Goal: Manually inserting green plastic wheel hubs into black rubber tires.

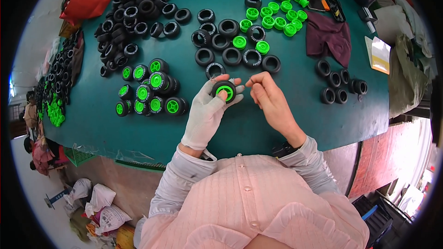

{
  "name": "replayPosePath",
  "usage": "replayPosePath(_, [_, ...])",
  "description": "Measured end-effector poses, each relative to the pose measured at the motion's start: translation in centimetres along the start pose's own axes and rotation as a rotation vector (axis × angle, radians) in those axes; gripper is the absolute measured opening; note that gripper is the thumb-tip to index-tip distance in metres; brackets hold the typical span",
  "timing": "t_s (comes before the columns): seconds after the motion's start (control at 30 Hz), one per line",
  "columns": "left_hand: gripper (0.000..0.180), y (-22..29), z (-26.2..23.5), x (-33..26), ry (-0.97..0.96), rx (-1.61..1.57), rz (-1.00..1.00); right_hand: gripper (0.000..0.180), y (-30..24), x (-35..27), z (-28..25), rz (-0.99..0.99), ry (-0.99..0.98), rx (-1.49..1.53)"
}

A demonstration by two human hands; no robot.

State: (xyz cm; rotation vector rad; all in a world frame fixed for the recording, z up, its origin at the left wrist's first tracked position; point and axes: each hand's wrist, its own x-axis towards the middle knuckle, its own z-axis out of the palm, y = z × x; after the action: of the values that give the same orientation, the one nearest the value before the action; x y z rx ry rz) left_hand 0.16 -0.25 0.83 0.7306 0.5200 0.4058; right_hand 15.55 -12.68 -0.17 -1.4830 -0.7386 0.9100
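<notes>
Both forearms (182,180) angle up and inward; the gloved left hand (207,108), fingertips (237,81) bare, is curled in a grip, thumb (223,95) across, while the bare right hand (272,102) sits just beside it, fingers (264,78) bent

Left hand (206,110) blocks part of the wheel (227,88): thumb over the hub, underside out of sight. Right hand (272,100): can't tell if the fingertips have anything, too small. Rear wheels in the stack (142,93) hidden behind front ones. Tyre pile (146,6) and loose hubs (280,23) both cut off up top. Shirt (244,193) cropped at bottom. Dark thing (283,150) by right cuff (301,151): half covered, unclear.
</notes>
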Motion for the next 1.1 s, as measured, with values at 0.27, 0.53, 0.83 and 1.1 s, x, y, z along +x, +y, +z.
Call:
replayPosePath(0.27, [0.038,0.3,0.8,-0.1,0.049,0.153,0.147,0.007,-1.8,-0.4,2.5,-0.238,0.058,-0.55])
replayPosePath(0.53, [0.037,0.0,0.9,0.0,0.049,0.259,0.176,0.012,-2.2,-0.3,2.4,-0.156,0.025,-0.552])
replayPosePath(0.83, [0.036,-0.2,0.7,-0.1,0.061,0.48,0.196,0.008,-1.6,-0.3,2.0,-0.079,-0.031,-0.483])
replayPosePath(1.1, [0.039,-0.1,0.5,0.2,0.04,0.803,0.291,0.011,-0.7,0.2,2.5,-0.13,0.008,-0.655])
